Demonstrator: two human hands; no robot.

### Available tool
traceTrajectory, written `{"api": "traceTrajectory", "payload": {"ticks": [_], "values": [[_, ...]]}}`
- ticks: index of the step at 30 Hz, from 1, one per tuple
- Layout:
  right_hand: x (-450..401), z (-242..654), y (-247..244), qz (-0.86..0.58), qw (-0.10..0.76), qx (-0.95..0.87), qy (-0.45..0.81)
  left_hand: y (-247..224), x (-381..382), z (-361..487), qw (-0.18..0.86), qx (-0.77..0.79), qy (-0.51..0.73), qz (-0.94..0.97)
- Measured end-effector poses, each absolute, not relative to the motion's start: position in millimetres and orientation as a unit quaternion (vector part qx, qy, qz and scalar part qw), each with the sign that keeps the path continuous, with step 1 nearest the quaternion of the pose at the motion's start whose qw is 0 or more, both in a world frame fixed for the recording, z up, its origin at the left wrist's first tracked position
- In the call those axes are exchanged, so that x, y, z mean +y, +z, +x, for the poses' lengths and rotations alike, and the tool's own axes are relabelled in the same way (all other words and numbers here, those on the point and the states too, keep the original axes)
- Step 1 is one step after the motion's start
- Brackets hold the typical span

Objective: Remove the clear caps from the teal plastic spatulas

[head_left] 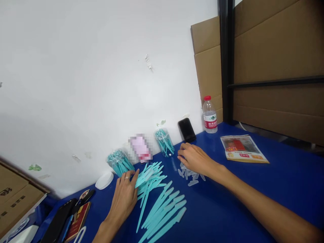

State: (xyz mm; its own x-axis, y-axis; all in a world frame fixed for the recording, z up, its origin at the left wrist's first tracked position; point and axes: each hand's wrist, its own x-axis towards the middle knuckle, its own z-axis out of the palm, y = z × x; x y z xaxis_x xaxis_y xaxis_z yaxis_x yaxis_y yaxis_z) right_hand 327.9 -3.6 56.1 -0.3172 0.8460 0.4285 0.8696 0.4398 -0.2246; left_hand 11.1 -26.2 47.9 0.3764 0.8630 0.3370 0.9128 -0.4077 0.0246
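Reaching to the teal sticks [149, 176] with our left hand [124, 193] and the clear pieces [193, 183] with our right hand [196, 158], neither grip readable, we could scatter either by dragging fingers.

Even, fairly bright light with soft shadows; faint glare on the table [215, 202], slight overall softness, wide-angle bending, dark upper-right corner, one patch pixelated.

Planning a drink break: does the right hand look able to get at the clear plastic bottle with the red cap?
Probably yes: the right hand is nearby, and nothing stands between it and the bottle.
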Motion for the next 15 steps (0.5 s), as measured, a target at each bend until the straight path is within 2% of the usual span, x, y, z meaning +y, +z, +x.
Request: {"api": "traceTrajectory", "payload": {"ticks": [1,3,5,7,11,15], "values": [[-6,324,58,-0.521,0.275,-0.808,-0.004,52,-32,16,-0.015,-0.555,-0.199,-0.807],[-13,313,61,-0.495,0.341,-0.798,0.051,61,-48,29,-0.275,-0.58,-0.271,-0.718],[-24,299,65,-0.454,0.405,-0.787,0.103,67,-67,47,-0.522,-0.547,-0.274,-0.595],[-38,285,68,-0.407,0.443,-0.787,0.133,68,-84,63,-0.637,-0.504,-0.262,-0.521],[-57,271,73,-0.35,0.423,-0.826,0.127,51,-99,79,-0.722,-0.476,-0.198,-0.461],[-53,270,66,-0.34,0.289,-0.89,0.093,27,-98,76,-0.66,-0.5,-0.144,-0.542]]}}
